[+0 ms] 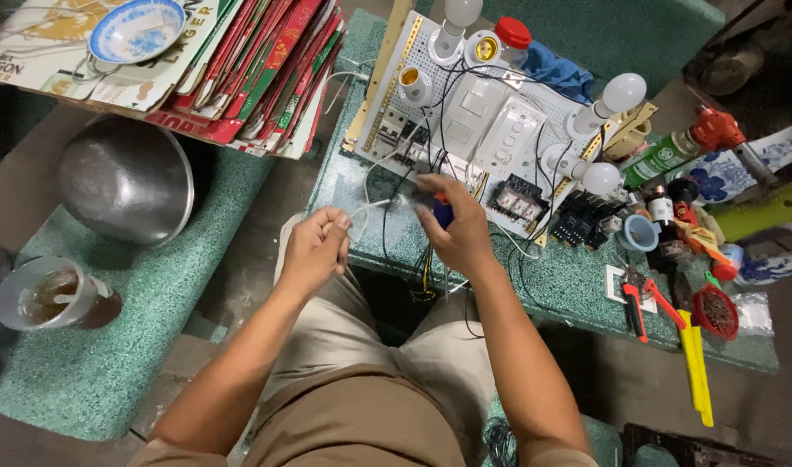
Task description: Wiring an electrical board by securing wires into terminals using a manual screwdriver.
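My left hand (316, 248) is closed on a thin white wire (367, 209) that runs toward a white perforated board (534, 104). My right hand (455, 227) grips a tool with a blue and red handle (443, 210), held just in front of the board's near edge. The board carries white switches (475, 104), lamp holders, round white bulbs (623, 90), black relay blocks (514, 199) and tangled black wires. It lies on a green speckled stone table (569, 290). My knees sit below the table edge.
A stack of flattened red and green cartons (266, 78) with a blue-rimmed bowl (137, 30) lies at upper left. A steel bowl (126, 180) and a glass of brown drink (54, 297) rest on a green bench. Red pliers (632, 303), a yellow tool (695, 363), a green spray can (664, 156) crowd the right.
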